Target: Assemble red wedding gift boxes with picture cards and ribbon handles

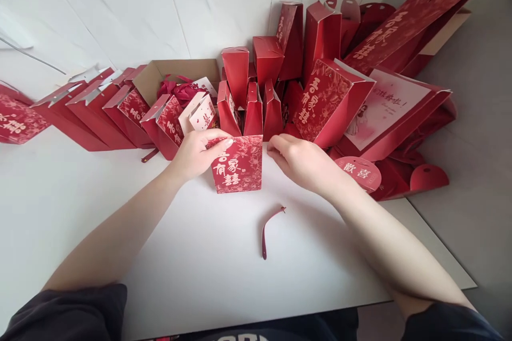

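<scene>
A red gift box point(244, 170) with pale Chinese lettering and flower print stands upright on the white table in front of me. My left hand point(200, 152) pinches its top left edge between thumb and fingers. Just beyond its upper right corner is my right hand point(298, 162), fingers curled together; whatever they may hold is hidden. Nearer to me lies a curved dark red strap point(264, 234) with a small tie at one end.
Several red gift boxes point(86, 117) stand in a row at left. Behind them, an open cardboard carton point(154, 77) holds dark red ribbon or cloth. More red boxes point(334, 101) crowd the right, beside a round pink tag point(358, 173). A tiled wall point(120, 5) closes the back.
</scene>
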`<state>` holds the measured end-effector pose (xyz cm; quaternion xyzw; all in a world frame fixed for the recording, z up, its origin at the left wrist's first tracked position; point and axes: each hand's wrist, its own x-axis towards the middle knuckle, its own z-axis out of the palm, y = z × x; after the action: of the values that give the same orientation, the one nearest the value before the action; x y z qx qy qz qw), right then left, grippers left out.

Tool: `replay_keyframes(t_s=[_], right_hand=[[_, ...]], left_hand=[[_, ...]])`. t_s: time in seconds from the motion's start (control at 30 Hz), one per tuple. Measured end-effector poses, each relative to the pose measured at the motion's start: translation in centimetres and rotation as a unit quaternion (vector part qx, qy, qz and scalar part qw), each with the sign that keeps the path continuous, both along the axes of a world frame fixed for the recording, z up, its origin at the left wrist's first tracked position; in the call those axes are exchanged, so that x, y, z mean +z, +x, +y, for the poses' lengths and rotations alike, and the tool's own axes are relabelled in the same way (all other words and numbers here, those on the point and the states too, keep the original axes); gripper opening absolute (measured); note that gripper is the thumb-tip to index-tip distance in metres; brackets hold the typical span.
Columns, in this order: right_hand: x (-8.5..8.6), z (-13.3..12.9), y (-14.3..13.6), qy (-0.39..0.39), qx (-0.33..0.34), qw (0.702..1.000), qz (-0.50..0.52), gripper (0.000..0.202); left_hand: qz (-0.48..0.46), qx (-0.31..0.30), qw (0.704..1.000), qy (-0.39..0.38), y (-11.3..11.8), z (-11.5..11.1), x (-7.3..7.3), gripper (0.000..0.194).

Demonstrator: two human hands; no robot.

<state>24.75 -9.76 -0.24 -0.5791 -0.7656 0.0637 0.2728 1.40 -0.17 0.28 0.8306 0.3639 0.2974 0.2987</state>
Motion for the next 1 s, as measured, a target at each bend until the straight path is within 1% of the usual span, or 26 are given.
replay_keyframes(t_s=[0.07,0.1,0.13,0.17,0.23,0.27,0.33,0.4,0.47,0.53,0.57,0.67,0.77,0.83,0.93,1.0], right_hand=[[0.6,-0.7,0.5,-0.052,0.109,0.993,0.002,0.019],[0.6,-1.0,0.6,-0.095,0.157,0.983,-0.006,0.02],[0.4,-1.1,0.6,-0.145,0.192,0.97,-0.019,0.019],[0.0,-1.2,0.5,-0.202,0.208,0.956,-0.041,0.017],[-0.9,-1.0,-0.1,-0.304,0.201,0.928,-0.077,0.013],[-1.4,-0.8,-0.4,-0.342,0.195,0.914,-0.092,0.014],[-2.2,-0.4,-1.0,-0.39,0.195,0.89,-0.132,0.016],[-2.7,0.0,-1.3,-0.4,0.196,0.881,-0.163,0.018],[-2.8,0.2,-1.3,-0.372,0.197,0.893,-0.16,0.017],[-2.6,0.2,-1.0,-0.331,0.207,0.912,-0.124,0.014],[-2.4,0.2,-0.9,-0.312,0.213,0.921,-0.098,0.014],[-1.4,0.1,-0.6,-0.263,0.247,0.933,-0.005,0.016],[-0.7,0.0,-0.5,-0.164,0.246,0.949,0.112,0.016],[-0.5,0.0,-0.6,-0.11,0.227,0.948,0.192,0.016],[-0.6,0.1,-0.5,-0.044,0.216,0.928,0.301,0.016],[-0.8,0.2,-0.5,0.031,0.208,0.914,0.347,0.016]], left_hand=[[0.002,0.001,1.0,0.002,0.0,0.0,0.1,0.029],[0.0,0.001,1.0,0.006,0.0,0.0,0.1,0.029],[-0.003,-0.003,1.0,0.009,0.0,0.0,0.0,0.029],[-0.006,-0.006,1.0,0.011,0.0,0.0,0.0,0.029],[-0.01,-0.01,1.0,0.012,-0.1,0.2,-0.1,0.029],[-0.011,-0.01,1.0,0.01,-0.1,0.3,-0.2,0.03],[-0.017,-0.008,1.0,0.01,-0.1,0.5,-0.4,0.03],[-0.023,-0.01,1.0,0.011,-0.1,0.7,-0.6,0.031],[-0.028,-0.009,0.999,0.012,-0.1,0.8,-0.8,0.03],[-0.03,-0.006,1.0,0.009,-0.1,0.8,-0.9,0.031],[-0.031,-0.005,0.999,0.007,-0.1,0.8,-0.9,0.031],[-0.035,-0.013,0.999,0.009,-0.1,0.8,-1.0,0.029],[-0.044,-0.025,0.999,0.008,-0.1,0.8,-1.0,0.028],[-0.046,-0.033,0.998,0.001,-0.1,0.7,-1.0,0.028],[-0.032,-0.06,0.998,-0.017,-0.1,0.4,-1.0,0.03],[-0.024,-0.088,0.996,-0.026,-0.1,0.1,-0.9,0.033]])
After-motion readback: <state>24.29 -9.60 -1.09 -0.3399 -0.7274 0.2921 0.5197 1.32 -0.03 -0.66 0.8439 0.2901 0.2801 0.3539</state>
